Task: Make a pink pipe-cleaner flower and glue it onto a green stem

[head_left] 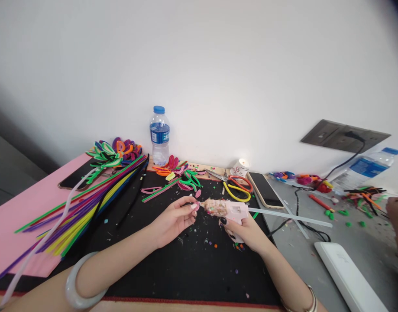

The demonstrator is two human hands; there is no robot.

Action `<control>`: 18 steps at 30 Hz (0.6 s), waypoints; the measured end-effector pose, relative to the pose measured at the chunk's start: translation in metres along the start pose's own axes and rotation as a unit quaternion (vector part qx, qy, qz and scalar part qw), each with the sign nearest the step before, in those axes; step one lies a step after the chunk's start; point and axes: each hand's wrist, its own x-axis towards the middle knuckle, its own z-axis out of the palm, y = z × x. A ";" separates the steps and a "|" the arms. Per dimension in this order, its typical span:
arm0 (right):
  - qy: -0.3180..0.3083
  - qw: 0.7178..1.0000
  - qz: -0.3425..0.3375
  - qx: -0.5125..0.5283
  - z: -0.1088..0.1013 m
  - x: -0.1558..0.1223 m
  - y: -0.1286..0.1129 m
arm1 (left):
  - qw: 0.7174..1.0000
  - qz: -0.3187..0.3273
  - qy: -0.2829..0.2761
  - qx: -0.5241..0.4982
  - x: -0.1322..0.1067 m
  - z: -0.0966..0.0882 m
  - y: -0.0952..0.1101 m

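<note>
My right hand (239, 229) is wrapped round the handle of a pale pink hot glue gun (233, 209), its nozzle facing left. A long translucent glue stick (292, 215) sticks out of the gun's back end. In a pinch, my left hand (177, 215) holds a small pink pipe-cleaner piece (196, 206) right at the nozzle; whether the two touch I cannot tell. Just beyond lies another small pink piece (198, 193). Green, pink and orange pipe-cleaner loops (189, 178) lie on the black mat (192, 277) behind my hands.
Left are a bundle of long pipe cleaners (85, 208) and a phone (75, 174). Behind stand a water bottle (159, 136), scissors (236, 184) and a white paper roll (242, 166). Another phone (266, 190), a cable (297, 203) and a white power bank (348, 275) lie right. Someone's hand (396, 216) shows at the right edge.
</note>
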 end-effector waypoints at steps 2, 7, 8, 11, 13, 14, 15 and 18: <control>-0.001 1.000 0.004 0.007 0.000 0.000 -0.001 | 1.000 0.000 0.001 0.001 0.000 0.000 0.000; 0.002 1.000 0.008 0.015 0.001 -0.001 -0.003 | 1.000 -0.002 0.007 -0.004 -0.001 0.003 0.001; 0.004 1.000 0.007 0.017 0.002 -0.001 -0.003 | 1.000 -0.003 0.007 -0.005 -0.001 0.003 0.001; 0.009 1.000 0.006 0.019 0.002 -0.001 -0.003 | 1.000 -0.004 0.004 -0.005 -0.002 0.002 0.000; 0.011 1.000 0.004 0.019 0.001 0.000 -0.003 | 1.000 -0.003 0.002 -0.004 -0.002 0.002 0.000; 0.010 1.000 0.002 0.019 0.001 0.000 -0.002 | 1.000 -0.003 0.002 -0.003 -0.002 0.002 0.000; 0.008 1.000 0.000 0.020 0.001 0.000 -0.001 | 1.000 -0.002 0.002 -0.002 -0.002 0.002 0.000; 0.004 1.000 0.002 0.025 0.000 0.000 0.001 | 1.000 -0.003 0.002 -0.001 -0.002 0.002 0.001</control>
